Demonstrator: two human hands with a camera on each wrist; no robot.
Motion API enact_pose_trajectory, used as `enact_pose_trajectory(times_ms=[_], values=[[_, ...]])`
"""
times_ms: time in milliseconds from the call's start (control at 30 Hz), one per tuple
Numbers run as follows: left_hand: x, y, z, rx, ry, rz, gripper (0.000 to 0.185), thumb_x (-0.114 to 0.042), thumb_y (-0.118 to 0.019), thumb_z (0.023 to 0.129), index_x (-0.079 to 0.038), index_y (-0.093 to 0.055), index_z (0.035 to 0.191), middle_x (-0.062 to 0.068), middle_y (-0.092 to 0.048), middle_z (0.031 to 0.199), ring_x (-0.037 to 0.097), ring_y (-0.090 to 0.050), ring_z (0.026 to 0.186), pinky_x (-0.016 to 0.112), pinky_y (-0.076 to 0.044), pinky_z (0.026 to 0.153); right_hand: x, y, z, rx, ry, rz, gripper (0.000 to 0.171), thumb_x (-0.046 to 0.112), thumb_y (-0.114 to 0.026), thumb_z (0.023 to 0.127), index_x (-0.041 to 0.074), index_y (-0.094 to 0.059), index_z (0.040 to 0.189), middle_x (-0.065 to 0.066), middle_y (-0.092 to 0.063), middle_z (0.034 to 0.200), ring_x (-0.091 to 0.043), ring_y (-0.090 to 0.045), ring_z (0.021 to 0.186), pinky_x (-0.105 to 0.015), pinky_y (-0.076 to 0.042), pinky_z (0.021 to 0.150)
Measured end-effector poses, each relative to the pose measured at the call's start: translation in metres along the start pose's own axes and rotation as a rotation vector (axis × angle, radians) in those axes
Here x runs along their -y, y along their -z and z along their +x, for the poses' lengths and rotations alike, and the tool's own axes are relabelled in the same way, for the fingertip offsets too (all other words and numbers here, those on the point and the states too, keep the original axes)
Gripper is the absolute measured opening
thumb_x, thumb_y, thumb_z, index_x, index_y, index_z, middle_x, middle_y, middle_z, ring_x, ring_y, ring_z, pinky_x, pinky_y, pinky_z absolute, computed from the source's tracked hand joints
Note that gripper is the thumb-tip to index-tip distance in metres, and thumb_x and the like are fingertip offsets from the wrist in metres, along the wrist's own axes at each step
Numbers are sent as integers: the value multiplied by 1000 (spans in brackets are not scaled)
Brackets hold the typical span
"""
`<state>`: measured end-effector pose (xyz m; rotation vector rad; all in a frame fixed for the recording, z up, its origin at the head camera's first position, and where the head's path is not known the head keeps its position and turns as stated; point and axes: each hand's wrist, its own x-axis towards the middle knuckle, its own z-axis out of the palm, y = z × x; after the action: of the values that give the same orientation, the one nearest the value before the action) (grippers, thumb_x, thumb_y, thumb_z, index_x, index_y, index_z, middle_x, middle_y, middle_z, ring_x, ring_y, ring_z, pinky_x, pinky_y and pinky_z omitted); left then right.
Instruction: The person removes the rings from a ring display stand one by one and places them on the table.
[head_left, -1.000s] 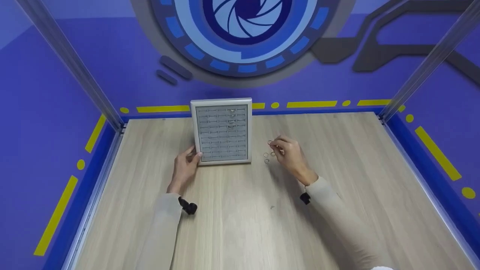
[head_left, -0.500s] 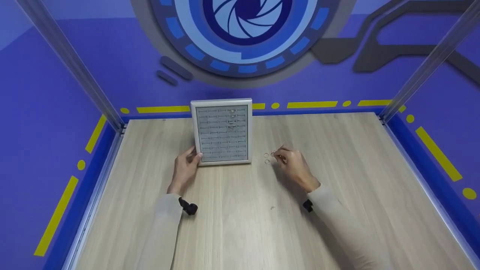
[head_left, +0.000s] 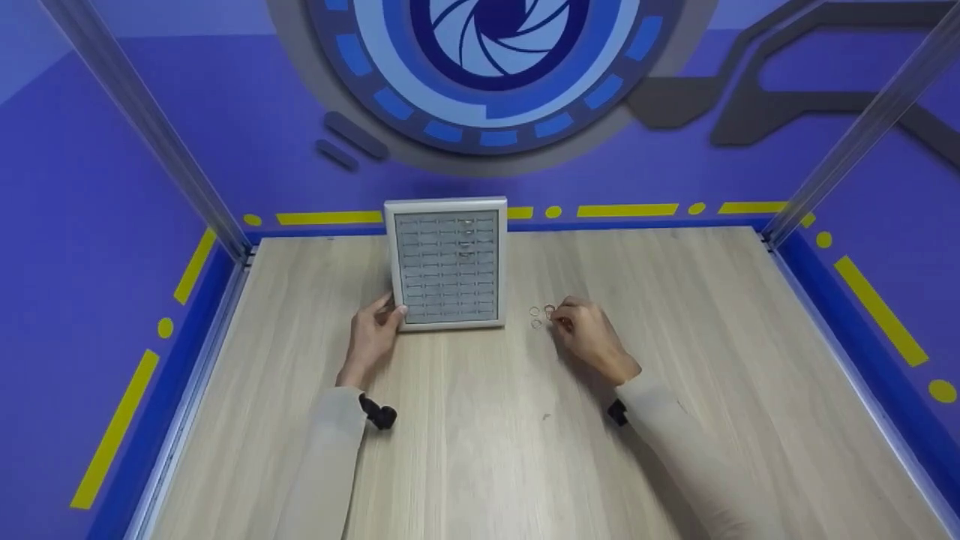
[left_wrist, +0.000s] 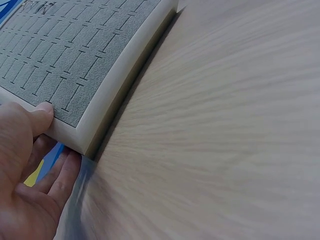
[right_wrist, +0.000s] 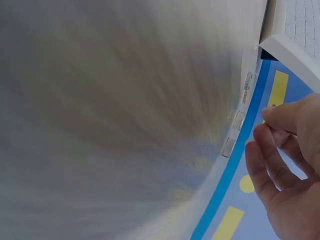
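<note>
A grey foam ring tray (head_left: 448,262) in a pale frame lies at the back middle of the wooden table (head_left: 480,435); a few rings sit in its upper slots. My left hand (head_left: 379,324) grips the tray's near left corner, thumb (left_wrist: 42,112) on the foam (left_wrist: 90,55) and fingers along the frame's side. Three small rings (head_left: 535,316) lie on the table just right of the tray. My right hand (head_left: 576,326) rests beside them, its curled thumb and forefinger (right_wrist: 272,117) pinched together at the nearest ring (head_left: 550,308).
Purple walls with blue and yellow edging (head_left: 622,210) enclose the table on three sides, with metal posts (head_left: 862,127) at the back corners. The tray's corner (right_wrist: 295,45) shows at the top right of the right wrist view.
My right hand has come down and nearer, from a little above the loose rings to the table beside them. The left hand and the tray have stayed put.
</note>
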<state>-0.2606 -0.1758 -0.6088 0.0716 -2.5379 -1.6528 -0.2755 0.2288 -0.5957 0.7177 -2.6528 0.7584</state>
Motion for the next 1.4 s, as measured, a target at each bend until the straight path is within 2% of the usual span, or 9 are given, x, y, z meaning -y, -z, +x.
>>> enact_pose_trajectory(times_ms=[200, 533, 767, 1033, 1400], values=[[-1, 0, 0, 10, 16, -9, 55, -25, -67, 108, 0, -53, 154, 21, -62, 150, 36, -67, 131, 47, -52, 116, -2, -1, 1, 57, -30, -21, 11, -6, -77, 92, 2, -83, 94, -10, -75, 92, -22, -71, 82, -36, -63, 71], [-1, 0, -1, 8, 19, -13, 54, -23, -67, 107, -1, -53, 155, 21, -63, 150, 35, -69, 127, 48, -54, 113, -4, -4, 1, 101, -47, -33, 11, -6, -76, 93, 1, -83, 97, -11, -77, 99, -28, -76, 93, -41, -66, 82], [-2, -1, -2, 17, 14, -1, 53, -26, -67, 108, -4, -54, 155, 18, -68, 144, 32, -70, 125, 48, -54, 112, -7, -6, -1, 85, 2, -35, 6, -5, -78, 92, -1, -83, 93, -12, -76, 94, -27, -75, 86, -40, -65, 74], [-5, 1, -2, 22, 52, -5, 56, -29, -66, 108, -7, -52, 157, 17, -64, 149, 30, -69, 127, 47, -53, 114, -7, -5, 1, 96, -5, -25, 6, -4, -78, 92, 0, -83, 93, -11, -76, 93, -27, -75, 86, -41, -65, 75], [-2, 1, -1, 23, 37, -7, 56, -28, -67, 108, -5, -52, 157, 17, -63, 151, 33, -68, 129, 47, -52, 115, -9, -5, 0, 106, -7, -7, 8, -4, -77, 93, 1, -83, 93, -10, -76, 93, -26, -75, 86, -39, -65, 75]])
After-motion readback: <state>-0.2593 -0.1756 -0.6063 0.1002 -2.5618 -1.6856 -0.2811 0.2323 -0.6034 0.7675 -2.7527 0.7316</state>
